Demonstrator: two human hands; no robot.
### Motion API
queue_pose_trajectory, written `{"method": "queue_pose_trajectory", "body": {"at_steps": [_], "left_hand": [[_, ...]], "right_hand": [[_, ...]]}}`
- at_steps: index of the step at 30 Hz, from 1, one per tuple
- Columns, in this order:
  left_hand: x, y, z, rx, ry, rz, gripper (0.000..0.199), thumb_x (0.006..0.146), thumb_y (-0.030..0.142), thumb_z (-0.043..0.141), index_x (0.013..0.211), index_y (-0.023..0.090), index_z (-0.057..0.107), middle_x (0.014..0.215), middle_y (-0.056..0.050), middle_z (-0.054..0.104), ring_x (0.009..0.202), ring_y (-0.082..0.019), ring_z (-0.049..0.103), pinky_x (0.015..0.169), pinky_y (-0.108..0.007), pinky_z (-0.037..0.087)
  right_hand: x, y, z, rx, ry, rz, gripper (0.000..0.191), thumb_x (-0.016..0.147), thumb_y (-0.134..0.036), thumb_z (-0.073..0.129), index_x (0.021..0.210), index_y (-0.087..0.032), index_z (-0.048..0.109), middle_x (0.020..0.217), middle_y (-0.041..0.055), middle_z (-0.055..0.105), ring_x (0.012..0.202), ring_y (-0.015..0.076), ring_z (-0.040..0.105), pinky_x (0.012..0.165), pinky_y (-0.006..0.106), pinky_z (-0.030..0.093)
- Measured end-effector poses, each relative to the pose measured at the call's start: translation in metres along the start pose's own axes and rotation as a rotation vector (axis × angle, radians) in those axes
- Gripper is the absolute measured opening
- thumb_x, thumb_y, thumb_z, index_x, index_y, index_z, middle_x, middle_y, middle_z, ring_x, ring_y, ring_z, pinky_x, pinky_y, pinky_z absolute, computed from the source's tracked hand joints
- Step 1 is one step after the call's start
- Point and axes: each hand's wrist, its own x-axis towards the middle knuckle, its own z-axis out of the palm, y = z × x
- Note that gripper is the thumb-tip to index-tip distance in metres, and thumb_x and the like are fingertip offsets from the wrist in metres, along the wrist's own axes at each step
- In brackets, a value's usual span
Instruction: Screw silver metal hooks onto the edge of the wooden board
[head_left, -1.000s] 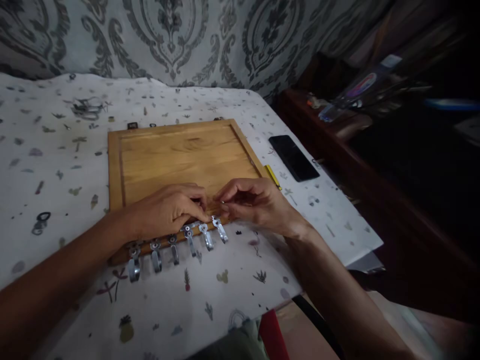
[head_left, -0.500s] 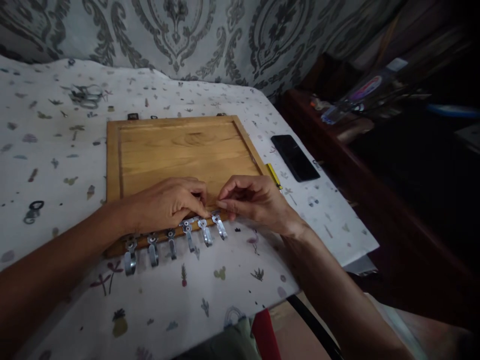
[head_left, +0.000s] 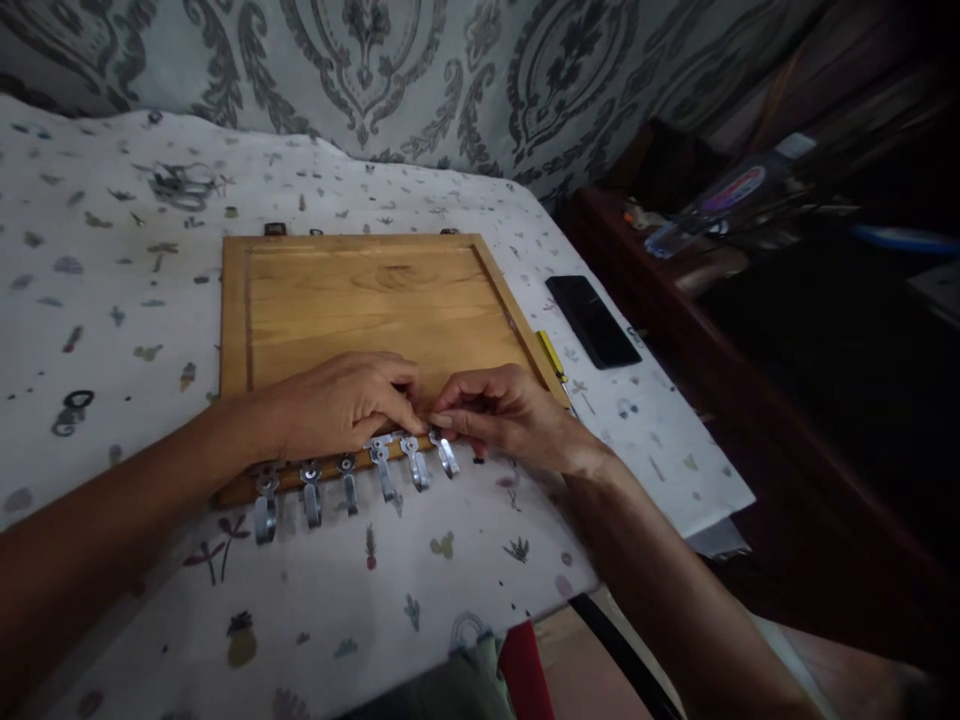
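A wooden panel (head_left: 367,300) with a raised frame lies flat on the table. Several shiny metal hooks (head_left: 383,472) line its near edge, with screw heads showing on some. My left hand (head_left: 337,405) rests across the panel, fingers bent and pressed down at the hooks' upper ends. Opposite it, my right hand (head_left: 514,420) pinches thumb and fingertips together just above the rightmost hook (head_left: 448,456). Whatever is in that pinch is too small to make out. A yellow-handled screwdriver (head_left: 551,354) lies beside the panel's right edge, partly hidden.
A black phone (head_left: 594,321) lies right of the panel on the patterned tablecloth (head_left: 315,620). Tangled metal pieces (head_left: 180,186) sit at the back left. Past the table's right edge, a plastic bottle (head_left: 727,195) leans by dark wooden furniture. A patterned curtain or wall covering hangs behind.
The view has shifted slightly. My right fingertips have come in closer to the rightmost hook and to my left fingers. My left hand stays on the panel by the hooks.
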Motion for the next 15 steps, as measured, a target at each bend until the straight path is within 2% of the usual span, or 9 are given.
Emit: {"method": "queue_pose_trajectory", "body": {"at_steps": [8,15], "left_hand": [[0.000,-0.001,0.000,0.019,-0.004,0.013,0.035,0.095,0.007,0.052,0.102,0.022,0.083,0.092,-0.004,0.070,0.085,-0.014,0.066,0.076,-0.025,0.047],[0.000,0.000,0.000,0.003,-0.006,0.005,0.038,0.093,0.005,0.051,0.101,0.025,0.082,0.091,-0.003,0.069,0.084,-0.014,0.065,0.076,-0.025,0.047]], "right_hand": [[-0.001,-0.004,-0.002,0.018,-0.026,0.035,0.028,0.082,-0.038,0.084,0.080,-0.013,0.071,0.065,-0.0028,0.065,0.049,0.0033,0.050,0.043,0.015,0.042],[-0.002,-0.003,-0.010,0.108,-0.044,0.029,0.026,0.080,-0.034,0.086,0.088,-0.014,0.071,0.072,0.0004,0.071,0.056,0.0063,0.061,0.053,0.018,0.052]]}}
